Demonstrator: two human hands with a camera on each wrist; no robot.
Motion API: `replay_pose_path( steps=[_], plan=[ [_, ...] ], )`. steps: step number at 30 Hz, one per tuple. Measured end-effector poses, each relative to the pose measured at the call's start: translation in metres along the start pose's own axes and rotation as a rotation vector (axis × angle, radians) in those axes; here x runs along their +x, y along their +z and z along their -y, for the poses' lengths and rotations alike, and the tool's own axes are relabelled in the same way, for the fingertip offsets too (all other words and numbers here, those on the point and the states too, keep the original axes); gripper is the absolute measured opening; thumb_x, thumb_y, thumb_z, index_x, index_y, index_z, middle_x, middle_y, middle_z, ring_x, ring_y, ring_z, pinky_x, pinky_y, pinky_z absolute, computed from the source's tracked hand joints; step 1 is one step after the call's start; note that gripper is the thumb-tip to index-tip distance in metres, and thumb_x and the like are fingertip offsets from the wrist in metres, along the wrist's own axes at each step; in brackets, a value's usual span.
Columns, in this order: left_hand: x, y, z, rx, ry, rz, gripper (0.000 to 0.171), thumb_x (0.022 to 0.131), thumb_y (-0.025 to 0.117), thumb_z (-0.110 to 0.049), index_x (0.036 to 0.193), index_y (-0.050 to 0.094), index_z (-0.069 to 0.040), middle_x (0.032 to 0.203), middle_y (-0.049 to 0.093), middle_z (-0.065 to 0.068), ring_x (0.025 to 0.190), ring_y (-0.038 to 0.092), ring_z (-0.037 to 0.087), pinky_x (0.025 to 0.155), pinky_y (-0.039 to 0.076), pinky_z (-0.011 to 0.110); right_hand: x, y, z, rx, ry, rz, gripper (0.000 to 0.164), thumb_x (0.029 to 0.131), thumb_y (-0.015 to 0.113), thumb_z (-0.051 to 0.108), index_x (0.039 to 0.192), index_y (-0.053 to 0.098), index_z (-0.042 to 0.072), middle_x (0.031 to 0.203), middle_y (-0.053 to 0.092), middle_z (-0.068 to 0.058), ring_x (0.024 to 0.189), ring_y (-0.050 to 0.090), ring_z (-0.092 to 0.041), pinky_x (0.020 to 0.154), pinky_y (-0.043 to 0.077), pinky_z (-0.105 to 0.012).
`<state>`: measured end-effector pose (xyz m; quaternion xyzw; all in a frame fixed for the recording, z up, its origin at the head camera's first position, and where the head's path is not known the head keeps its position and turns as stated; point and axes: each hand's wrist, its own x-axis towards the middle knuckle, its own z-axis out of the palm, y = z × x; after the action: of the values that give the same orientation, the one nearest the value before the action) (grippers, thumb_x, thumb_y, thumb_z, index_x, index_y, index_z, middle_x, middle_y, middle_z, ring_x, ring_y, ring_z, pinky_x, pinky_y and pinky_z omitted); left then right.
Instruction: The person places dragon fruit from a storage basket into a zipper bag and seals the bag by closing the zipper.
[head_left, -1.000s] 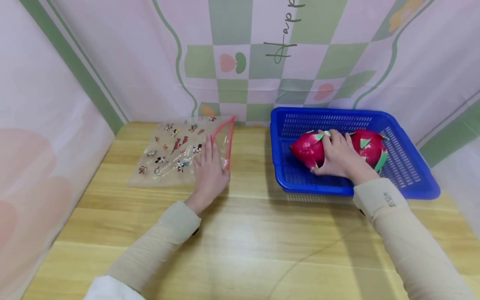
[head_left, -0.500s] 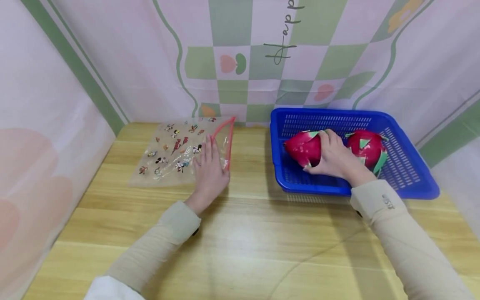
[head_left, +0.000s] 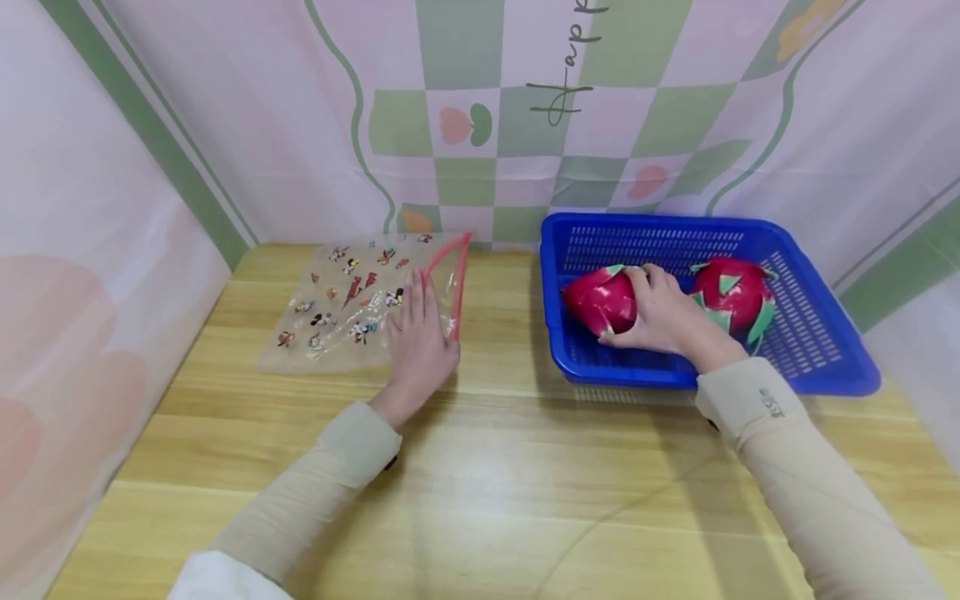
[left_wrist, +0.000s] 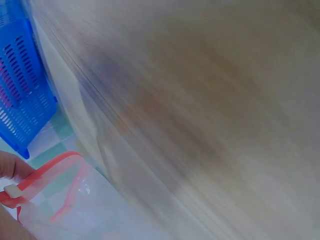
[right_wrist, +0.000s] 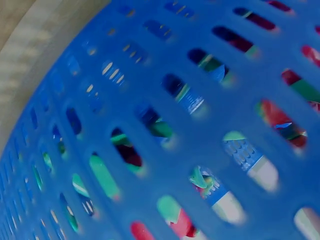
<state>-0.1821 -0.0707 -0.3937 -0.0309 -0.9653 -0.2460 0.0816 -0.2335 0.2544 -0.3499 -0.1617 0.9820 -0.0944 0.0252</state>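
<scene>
My right hand [head_left: 663, 312] grips a red dragon fruit [head_left: 602, 302] inside the blue basket [head_left: 558, 350], thumb on the near side and fingers over the top. Close behind that hand lies a second dragon fruit [head_left: 735, 292] with green leaf tips. To the left, my left hand [head_left: 422, 342] is on a clear printed zip bag [head_left: 330, 308], pinching its red-edged mouth. In the left wrist view, the red zip strip [left_wrist: 57, 162] with its pale slider [left_wrist: 12, 191] runs between finger and thumb, and the mouth gapes. Through the basket's slots, the right wrist view shows bits of red and green.
Both the bag and the basket stand on a wooden table [head_left: 480, 483], near its back. A patterned curtain [head_left: 465, 183] hangs right behind them, and another cloth [head_left: 97, 292] hangs on the left.
My right hand has shifted the dragon fruit left within the basket, widening the gap to the other one. My left hand and the bag look unmoved.
</scene>
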Motion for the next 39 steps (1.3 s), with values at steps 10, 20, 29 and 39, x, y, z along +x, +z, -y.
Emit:
replay_pose_path(
  steps=[10,20,29,39],
  plan=[
    [-0.001,0.002,-0.001,0.015,0.013,-0.021,0.097,0.081,0.068,-0.013,0.152,0.004,0.000,0.162,-0.006,0.013,0.148,0.008,0.038,0.114,0.010,0.067,-0.003,-0.008,-0.008,0.047,-0.083,0.063,0.090,0.074,0.081,0.027,0.138,0.029,-0.008,0.140,0.026,-0.045,0.125,0.030,-0.062,0.096,0.035,-0.073],
    [0.000,-0.001,-0.001,-0.003,-0.008,-0.003,0.098,0.081,0.067,-0.014,0.152,0.001,-0.002,0.162,-0.008,0.011,0.149,0.004,0.035,0.116,0.006,0.064,0.003,-0.002,-0.018,0.108,0.017,0.101,0.107,0.073,0.080,0.034,0.148,0.013,-0.005,0.150,0.011,-0.041,0.134,0.014,-0.062,0.104,0.021,-0.075],
    [0.000,-0.001,0.000,-0.028,-0.008,0.002,0.099,0.081,0.067,-0.012,0.153,0.000,-0.003,0.161,-0.012,0.008,0.150,0.002,0.034,0.116,0.005,0.064,0.003,0.000,-0.016,0.178,-0.033,-0.007,0.094,0.067,0.084,0.025,0.134,0.029,-0.011,0.143,0.018,-0.047,0.129,0.022,-0.066,0.101,0.025,-0.077],
    [0.001,-0.001,0.002,-0.007,-0.010,0.004,0.099,0.080,0.069,-0.013,0.152,0.002,-0.001,0.162,-0.008,0.011,0.149,0.004,0.035,0.116,0.007,0.064,0.003,-0.004,-0.010,0.164,0.012,-0.111,0.096,0.068,0.083,0.031,0.138,0.029,-0.004,0.125,0.043,-0.038,0.111,0.046,-0.056,0.096,0.034,-0.073]
  ],
)
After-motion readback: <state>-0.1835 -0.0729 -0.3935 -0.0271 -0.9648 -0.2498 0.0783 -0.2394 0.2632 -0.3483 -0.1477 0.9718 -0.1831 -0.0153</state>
